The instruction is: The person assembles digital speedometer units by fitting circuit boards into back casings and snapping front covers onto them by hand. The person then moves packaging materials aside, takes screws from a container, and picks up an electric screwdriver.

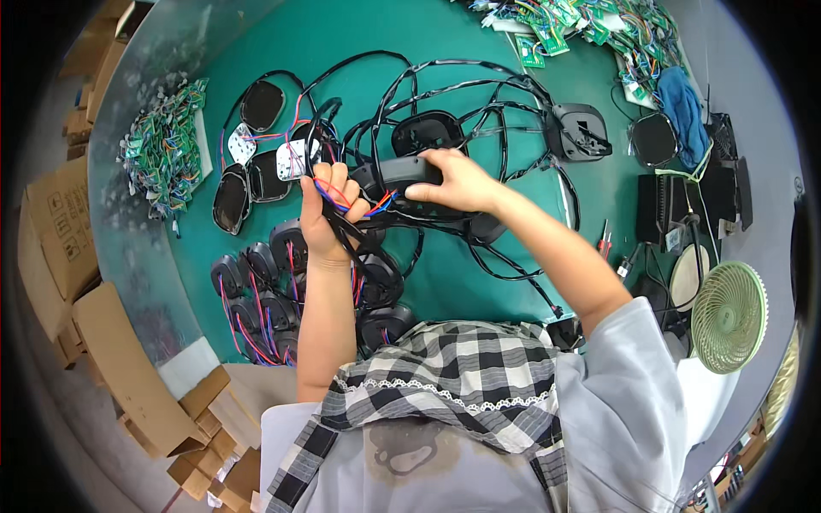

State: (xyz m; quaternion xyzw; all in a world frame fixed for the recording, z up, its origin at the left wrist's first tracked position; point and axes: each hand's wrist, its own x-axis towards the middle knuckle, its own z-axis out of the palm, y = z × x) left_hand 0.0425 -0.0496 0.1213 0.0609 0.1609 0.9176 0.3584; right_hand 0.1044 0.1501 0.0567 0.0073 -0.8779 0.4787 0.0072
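Observation:
My left hand (330, 224) is closed in a fist around black cables (342, 229), with thin red, blue and orange wires (376, 205) poking out beside the fingers. My right hand (457, 181) grips a black plastic housing (409, 173) between thumb and fingers, just right of my left hand. Above it lies an open black housing shell (426, 131). Black sleeved cables (462, 85) loop across the middle of the green mat. At the upper left, near my left fist, sit white round-cornered plates (292, 160) and dark-faced black housings (263, 106).
Several black housings (278, 312) with red and blue wires are grouped at the lower left. Green circuit boards heap at the left (167, 150) and far right (556, 26). Another black housing (579, 132), a blue cloth (681, 107), a screwdriver (605, 244) and a green fan (729, 316) stand rightward.

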